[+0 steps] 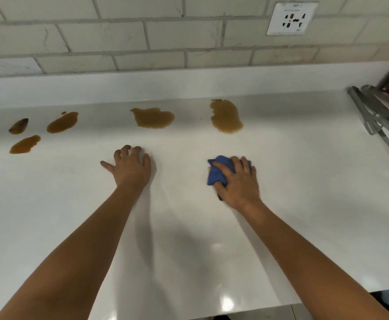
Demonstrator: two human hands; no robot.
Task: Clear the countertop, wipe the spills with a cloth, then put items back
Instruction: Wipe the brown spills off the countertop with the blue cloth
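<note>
The right hand is gripping the bunched blue cloth on the tabletop, near the rightmost spill. The left hand is resting spread, holding nothing. Best pushing far-left, sweeping inward so puddles aren't smearing.

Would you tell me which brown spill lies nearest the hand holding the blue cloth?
The rightmost spill, directly beyond the right hand; the others lie farther left.

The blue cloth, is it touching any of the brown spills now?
No, the blue cloth under the right hand lies on bare countertop, apart from the nearest spill.
</note>
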